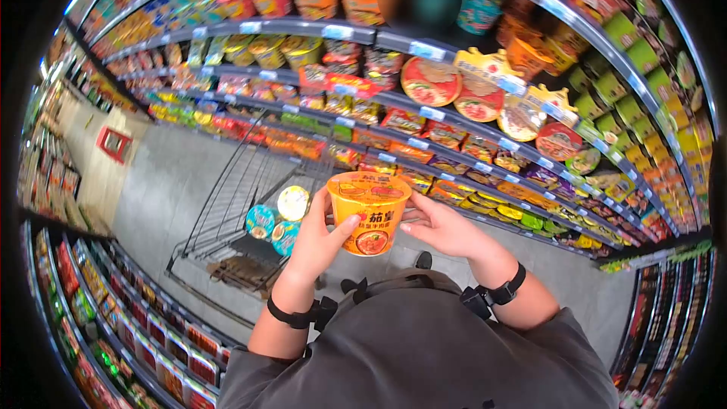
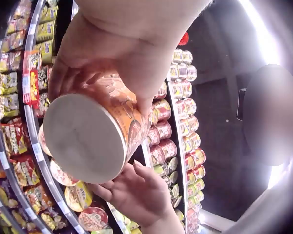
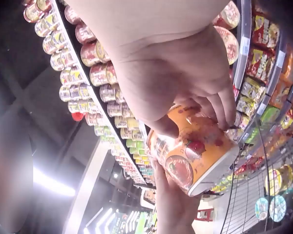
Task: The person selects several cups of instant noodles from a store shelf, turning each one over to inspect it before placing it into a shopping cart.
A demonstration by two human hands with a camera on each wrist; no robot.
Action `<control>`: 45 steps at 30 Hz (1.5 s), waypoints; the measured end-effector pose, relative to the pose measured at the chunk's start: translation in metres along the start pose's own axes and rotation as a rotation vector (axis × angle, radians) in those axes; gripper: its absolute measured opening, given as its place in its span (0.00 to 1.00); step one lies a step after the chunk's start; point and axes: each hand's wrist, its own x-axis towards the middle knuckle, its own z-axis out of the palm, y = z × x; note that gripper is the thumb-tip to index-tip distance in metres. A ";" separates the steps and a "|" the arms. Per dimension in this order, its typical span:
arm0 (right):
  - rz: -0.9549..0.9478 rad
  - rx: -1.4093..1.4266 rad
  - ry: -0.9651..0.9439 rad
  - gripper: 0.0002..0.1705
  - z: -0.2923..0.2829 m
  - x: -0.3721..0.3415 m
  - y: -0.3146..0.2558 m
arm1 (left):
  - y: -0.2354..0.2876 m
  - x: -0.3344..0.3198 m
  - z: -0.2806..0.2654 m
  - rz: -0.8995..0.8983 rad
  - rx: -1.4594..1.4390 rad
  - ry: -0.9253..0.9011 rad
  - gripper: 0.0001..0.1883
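Observation:
An orange instant-noodle cup (image 1: 369,216) is held upright in front of the torso. The left hand (image 1: 314,235) grips its left side, thumb across the front. Beside its right side is the right hand (image 1: 443,229), fingers loosely bent and fingertips at or close to the wall; contact is unclear. In the left wrist view, the cup's white base (image 2: 85,139) faces the camera, the left hand (image 2: 117,53) wraps the wall, and the right hand (image 2: 139,192) lies beyond with fingers spread. The right wrist view shows the cup's printed side (image 3: 200,146) behind the right hand (image 3: 171,73).
A black wire shopping cart (image 1: 219,212) stands at the left, holding two teal-lidded cups (image 1: 261,220) and a pale yellow-rimmed cup (image 1: 294,203). Shelves (image 1: 333,32) of noodle cups and packets curve ahead and right; more shelving (image 1: 136,318) is at lower left. Grey floor (image 1: 163,189) shows around the cart.

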 end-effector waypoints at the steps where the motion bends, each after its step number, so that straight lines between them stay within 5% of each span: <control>1: -0.007 0.004 0.026 0.40 -0.014 -0.010 0.007 | 0.001 0.010 0.015 0.011 -0.002 -0.014 0.39; 16: -0.332 0.175 0.387 0.50 -0.207 -0.162 0.034 | 0.061 0.144 0.254 0.280 0.071 -0.192 0.42; 20: -0.458 0.152 0.416 0.50 -0.245 -0.176 0.031 | 0.077 0.168 0.288 0.402 0.295 -0.192 0.42; 27: -0.530 -0.075 0.462 0.50 -0.288 -0.168 0.006 | 0.106 0.199 0.306 0.534 0.480 -0.142 0.51; 34: -0.621 -0.155 0.508 0.50 -0.324 -0.129 -0.033 | 0.142 0.254 0.299 0.737 0.506 -0.034 0.46; 45: -0.606 -0.230 0.622 0.48 -0.380 -0.069 -0.069 | 0.144 0.360 0.291 0.656 0.298 -0.111 0.44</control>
